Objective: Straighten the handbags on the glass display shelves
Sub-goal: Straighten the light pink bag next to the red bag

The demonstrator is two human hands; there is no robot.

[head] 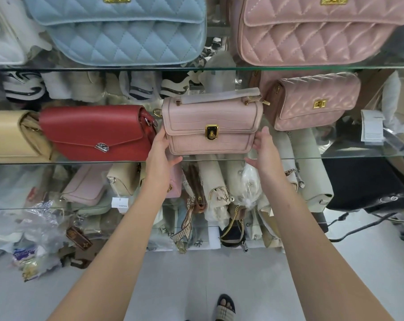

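Observation:
A pale pink croc-textured handbag (211,126) with a gold clasp stands upright on the middle glass shelf (335,155). My left hand (161,150) grips its left side and my right hand (263,148) grips its right side. To its left lies a red flap handbag (94,133), tilted, and beyond that a beige bag (13,137). To its right stands a small pink quilted bag (312,101). On the upper shelf (219,68) rest a large blue quilted bag (124,31) and a large pink quilted bag (316,31).
Lower glass shelves hold several wrapped and cream bags (221,188) and a black bag (363,184). Crumpled plastic wrappers (34,230) are piled at the lower left on the pale floor. A white paper tag (372,126) sits at the right. My sandalled foot (225,306) is below.

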